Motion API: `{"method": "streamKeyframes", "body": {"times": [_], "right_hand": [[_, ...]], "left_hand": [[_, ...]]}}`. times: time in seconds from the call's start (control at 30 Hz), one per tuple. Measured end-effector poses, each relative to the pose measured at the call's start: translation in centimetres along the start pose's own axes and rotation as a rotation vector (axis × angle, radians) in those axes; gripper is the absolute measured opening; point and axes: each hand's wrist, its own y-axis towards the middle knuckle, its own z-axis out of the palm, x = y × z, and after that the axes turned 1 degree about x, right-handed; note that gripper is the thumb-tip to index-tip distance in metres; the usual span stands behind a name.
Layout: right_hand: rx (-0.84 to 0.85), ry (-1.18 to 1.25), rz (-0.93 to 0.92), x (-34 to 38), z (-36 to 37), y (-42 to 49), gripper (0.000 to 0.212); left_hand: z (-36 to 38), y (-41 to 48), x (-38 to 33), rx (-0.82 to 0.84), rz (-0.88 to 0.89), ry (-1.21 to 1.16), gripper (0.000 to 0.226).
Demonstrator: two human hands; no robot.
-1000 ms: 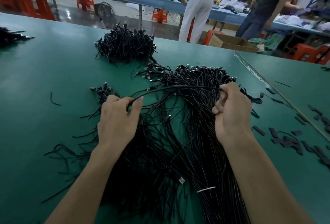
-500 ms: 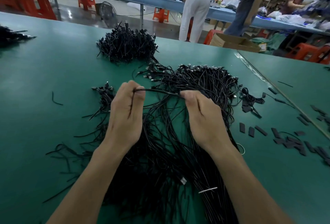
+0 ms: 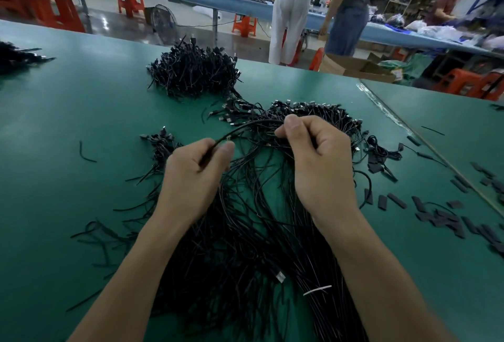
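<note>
So, just the head view to go on. Both hands are up over the middle of the green worktop (image 3: 68,123), working one thin black cable (image 3: 251,124) that arcs between them. The left hand (image 3: 195,175) has its fingers curled around one end, thumb pressed on top. The right hand (image 3: 319,161) pinches the cable further along between thumb and forefinger, with the rest of the fingers tucked in. The cable is lifted just clear of the loose pile (image 3: 245,232) of the same cables sprawled under the wrists.

Progress-wise, I'd say it's early to middling. There's a tidy-ish heap (image 3: 193,71) of cables at the far side that looks like finished ones, but the loose pile is big and tangled, so plenty is left. Short black sleeve pieces (image 3: 436,216) are scattered off to the right, and a white tie (image 3: 317,290) lies on the near strands. I can't tell what exactly gets done to each cable.
</note>
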Motion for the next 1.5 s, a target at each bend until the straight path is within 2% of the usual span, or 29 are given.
{"method": "streamKeyframes", "body": {"times": [0.1,0.17,0.27,0.33,0.4,0.53,0.63,0.7,0.77,0.83,0.87,0.93,1.07,1.23,1.3,1.37,1.5], "right_hand": [[-0.054,-0.055,0.095,-1.4,0.3,0.0,0.027],[-0.026,-0.069,0.148,-2.3,0.5,-0.4,0.027],[0.207,-0.131,0.226,-3.3,0.8,-1.2,0.029],[0.445,-0.184,0.286,-3.7,1.2,-1.9,0.033],[0.612,-0.241,0.348,-3.8,1.5,-2.5,0.039],[0.702,-0.289,0.303,-3.5,1.4,-3.1,0.034],[0.746,-0.301,0.241,-2.9,0.9,-3.2,0.034],[0.782,-0.327,0.2,-2.4,0.7,-3.4,0.03],[0.76,-0.321,0.166,-1.9,0.5,-3.4,0.025],[0.654,-0.302,0.129,-1.5,0.4,-2.9,0.023],[0.585,-0.292,0.112,-1.4,0.2,-2.6,0.023],[0.462,-0.268,0.067,-1.5,-0.2,-2.0,0.02],[0.319,-0.135,0.028,-2.2,-0.7,-1.1,0.015],[0.285,0.055,0.123,-2.9,-0.2,-1.2,0.014],[0.32,0.046,0.18,-3.0,-0.1,-1.7,0.02],[0.399,-0.021,0.222,-3.1,-0.2,-2.1,0.024],[0.638,-0.2,0.228,-2.5,-0.2,-2.5,0.036]], "left_hand": [[0.3,-0.4,-0.9,0.27,-0.056,-0.119,0.068],[0.4,-0.5,-1.3,0.479,-0.196,-0.333,0.069],[0.6,-0.6,-1.8,0.648,-0.304,-0.692,0.063],[0.8,-0.6,-1.8,0.627,-0.355,-0.812,0.056],[0.9,-0.4,-1.4,0.545,-0.412,-0.778,0.05],[1.1,-0.1,-0.5,0.25,-0.516,-0.756,0.045],[1.1,0.3,-0.2,0.033,-0.511,-0.804,0.043],[1.1,0.3,0.0,-0.021,-0.462,-0.798,0.041],[1.2,0.0,0.2,0.019,-0.367,-0.504,0.038],[1.7,-0.6,-0.3,0.206,-0.268,-0.157,0.037],[1.9,-0.8,-0.5,0.318,-0.243,-0.088,0.038],[2.2,-1.1,-1.3,0.45,-0.286,-0.187,0.044],[1.5,-1.1,-1.9,0.549,-0.396,-0.324,0.059],[0.6,-1.0,-2.6,0.669,-0.492,-0.574,0.063],[0.4,-0.9,-2.6,0.638,-0.518,-0.739,0.056],[0.4,-0.6,-2.7,0.536,-0.53,-0.914,0.051],[0.9,-0.3,-2.6,0.318,-0.485,-1.069,0.047]]}}
